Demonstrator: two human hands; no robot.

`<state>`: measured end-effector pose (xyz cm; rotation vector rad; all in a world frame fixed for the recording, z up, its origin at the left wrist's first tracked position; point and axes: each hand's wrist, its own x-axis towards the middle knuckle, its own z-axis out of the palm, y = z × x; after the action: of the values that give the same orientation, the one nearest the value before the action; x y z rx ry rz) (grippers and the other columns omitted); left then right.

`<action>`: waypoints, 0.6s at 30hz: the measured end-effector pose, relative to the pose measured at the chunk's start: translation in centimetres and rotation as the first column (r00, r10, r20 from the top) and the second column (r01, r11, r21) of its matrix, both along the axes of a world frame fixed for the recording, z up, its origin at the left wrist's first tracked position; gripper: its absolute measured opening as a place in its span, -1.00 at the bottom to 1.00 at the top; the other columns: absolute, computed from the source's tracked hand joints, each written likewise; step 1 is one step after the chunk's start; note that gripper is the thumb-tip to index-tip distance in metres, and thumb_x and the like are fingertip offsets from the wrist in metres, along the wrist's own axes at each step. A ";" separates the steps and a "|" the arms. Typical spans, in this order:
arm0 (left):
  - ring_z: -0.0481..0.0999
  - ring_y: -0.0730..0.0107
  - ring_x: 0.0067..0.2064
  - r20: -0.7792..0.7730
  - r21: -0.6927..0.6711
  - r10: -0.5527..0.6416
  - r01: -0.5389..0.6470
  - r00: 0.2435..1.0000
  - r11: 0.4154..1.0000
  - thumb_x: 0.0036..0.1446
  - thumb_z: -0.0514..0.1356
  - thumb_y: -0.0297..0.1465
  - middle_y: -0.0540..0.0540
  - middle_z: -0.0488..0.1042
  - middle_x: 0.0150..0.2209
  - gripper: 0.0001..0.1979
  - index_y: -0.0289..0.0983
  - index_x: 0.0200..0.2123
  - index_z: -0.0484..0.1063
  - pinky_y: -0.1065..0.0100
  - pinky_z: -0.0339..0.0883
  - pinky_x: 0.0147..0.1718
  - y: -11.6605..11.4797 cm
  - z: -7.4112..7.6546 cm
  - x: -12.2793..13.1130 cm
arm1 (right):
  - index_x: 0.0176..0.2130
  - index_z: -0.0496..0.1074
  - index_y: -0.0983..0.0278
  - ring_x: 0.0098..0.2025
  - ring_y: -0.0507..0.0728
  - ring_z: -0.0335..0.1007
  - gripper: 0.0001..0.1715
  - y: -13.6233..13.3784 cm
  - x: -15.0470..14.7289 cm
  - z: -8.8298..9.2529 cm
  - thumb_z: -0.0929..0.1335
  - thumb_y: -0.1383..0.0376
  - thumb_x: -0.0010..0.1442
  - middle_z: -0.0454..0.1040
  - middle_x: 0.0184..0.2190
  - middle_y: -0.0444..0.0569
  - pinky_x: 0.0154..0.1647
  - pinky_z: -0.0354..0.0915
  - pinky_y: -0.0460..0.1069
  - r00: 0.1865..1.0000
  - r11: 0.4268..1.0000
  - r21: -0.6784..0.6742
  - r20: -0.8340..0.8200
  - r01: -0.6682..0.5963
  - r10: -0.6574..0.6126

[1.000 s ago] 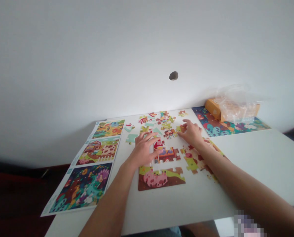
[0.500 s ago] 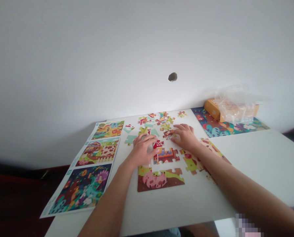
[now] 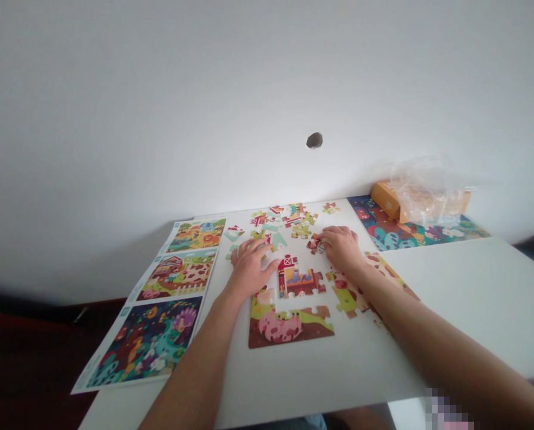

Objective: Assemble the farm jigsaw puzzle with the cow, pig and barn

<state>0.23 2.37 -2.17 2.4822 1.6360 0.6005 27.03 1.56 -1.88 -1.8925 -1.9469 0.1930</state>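
My right hand (image 3: 342,249) has its fingers closed on the right end of a small puzzle piece (image 3: 314,243) with red, brown and white on it. Fingers apart, my left hand (image 3: 250,267) rests palm down beside the joined barn section (image 3: 303,282); it holds nothing that I can see. Just nearer lies the pig section (image 3: 281,327) of the puzzle, with a straight lower edge. Pale green and red loose pieces (image 3: 278,241) lie close to the left fingertips. A yellow-green piece (image 3: 346,300) and a cow-patterned section (image 3: 383,269) are partly under my right forearm.
A sheet with three reference pictures (image 3: 184,275) lies along the table's left edge. Several loose pieces (image 3: 300,220) are scattered toward the wall. At the back right, an orange box (image 3: 386,198) and a clear plastic bag (image 3: 432,191) sit on a dark illustrated board (image 3: 383,236).
My right hand has shifted slightly right, and the small puzzle piece has moved right with it. My left hand has drawn a little left, uncovering more of the barn section.
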 end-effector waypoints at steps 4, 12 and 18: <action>0.26 -0.02 0.25 -0.016 -0.009 0.024 -0.024 1.000 1.000 0.20 0.21 -0.20 -0.10 0.38 0.23 -0.62 -0.13 0.07 0.48 -0.07 0.11 0.23 0.2 -0.3 -0.1 | -0.06 0.58 0.09 0.11 0.30 0.26 -0.67 -0.2 -0.3 0.4 0.33 0.09 0.26 0.50 0.08 -0.03 0.13 0.07 0.20 1.000 1.000 0.020 -0.014 -0.023 0.024; 0.26 0.01 0.26 -0.003 -0.006 0.014 -0.014 1.000 1.000 0.21 0.20 -0.20 -0.09 0.39 0.22 -0.63 -0.12 0.06 0.48 -0.04 0.10 0.26 0.5 -0.8 -0.4 | -0.11 0.58 0.04 0.11 0.27 0.24 -0.76 0.1 -0.1 -0.4 0.37 0.19 0.23 0.50 0.09 -0.13 0.14 0.04 0.18 0.998 0.999 0.003 -0.031 -0.051 0.051; 0.26 0.03 0.27 0.008 -0.004 0.012 -0.012 1.000 1.000 0.21 0.20 -0.23 -0.09 0.40 0.21 -0.65 -0.14 0.05 0.46 -0.04 0.09 0.27 0.6 -0.8 -0.4 | -0.15 0.58 0.07 0.08 0.22 0.26 -0.75 0.4 0.2 -1.2 0.33 0.32 0.25 0.53 0.06 -0.15 0.16 0.02 0.16 0.997 0.996 0.051 -0.019 -0.070 0.071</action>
<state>-0.18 2.98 -2.93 2.4652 1.6483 0.6072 27.25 2.01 -3.06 -1.7847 -1.9877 0.1811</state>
